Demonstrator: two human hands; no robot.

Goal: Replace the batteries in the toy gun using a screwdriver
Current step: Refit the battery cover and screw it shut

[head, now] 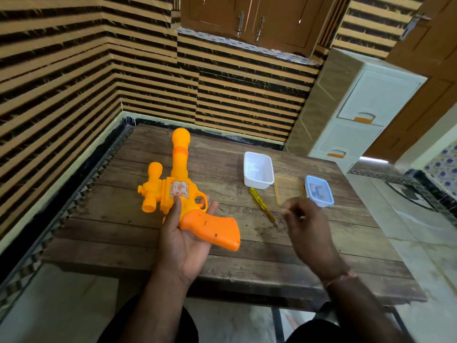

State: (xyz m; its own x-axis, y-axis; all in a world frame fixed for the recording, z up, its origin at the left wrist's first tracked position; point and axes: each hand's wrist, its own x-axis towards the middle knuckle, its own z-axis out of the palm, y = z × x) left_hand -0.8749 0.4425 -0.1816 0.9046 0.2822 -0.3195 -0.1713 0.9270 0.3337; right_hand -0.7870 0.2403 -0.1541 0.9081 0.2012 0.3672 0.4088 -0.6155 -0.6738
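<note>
The toy gun lies gripped in the left hand; the screwdriver lies on the surface just beside the blurred right hand, whose grip I cannot tell.

striped walls | wooden table | white drawer cabinet | tiled floor

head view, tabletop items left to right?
Orange plastic toy gun held in the left hand → yellow-handled screwdriver → clear amber lid → blue-lidded clear box.
</note>
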